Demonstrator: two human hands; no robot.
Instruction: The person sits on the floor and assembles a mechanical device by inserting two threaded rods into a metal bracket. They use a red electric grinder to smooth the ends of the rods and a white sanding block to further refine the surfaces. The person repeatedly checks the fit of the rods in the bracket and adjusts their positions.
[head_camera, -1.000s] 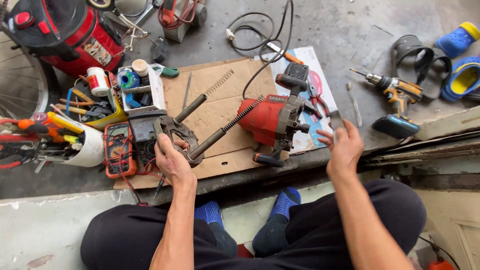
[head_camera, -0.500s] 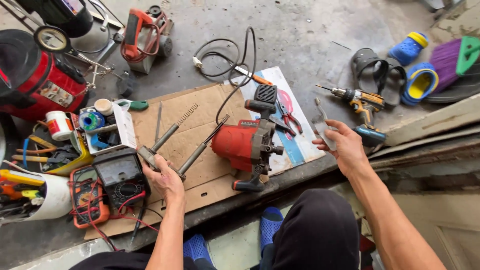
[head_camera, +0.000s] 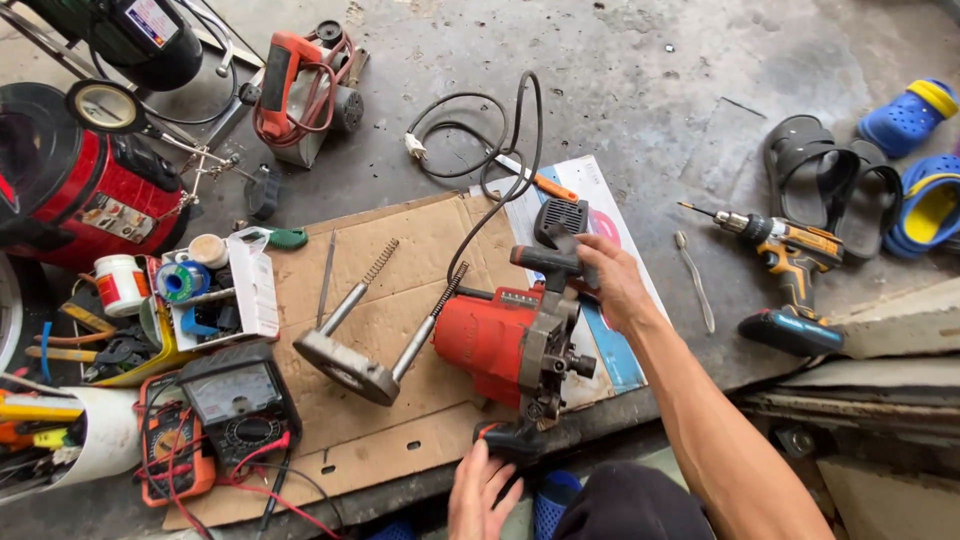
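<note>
My right hand (head_camera: 612, 285) is wrapped around the upper black handle (head_camera: 548, 262) of the red router (head_camera: 500, 345), fingers curled shut over it, while my left hand (head_camera: 483, 490) has its fingers spread and resting on the lower black handle (head_camera: 510, 438), more touching than clamping. The router's red motor body lies between my two hands and just to their left, on its side on the cardboard sheet (head_camera: 400, 300). Its long axis runs roughly sideways across the cardboard: the collet end (head_camera: 580, 364) sticks out toward the right, under my right wrist, and the red housing points left. Further left of my grip, apart from the body, the grey base plate (head_camera: 345, 367) lies flat with its two plunge rods (head_camera: 350, 298) slanting up and to the right, springs at their tips. The black power cord (head_camera: 480, 170) loops away above my right hand. Well to the right of that hand lies a yellow cordless drill (head_camera: 790, 262).
</note>
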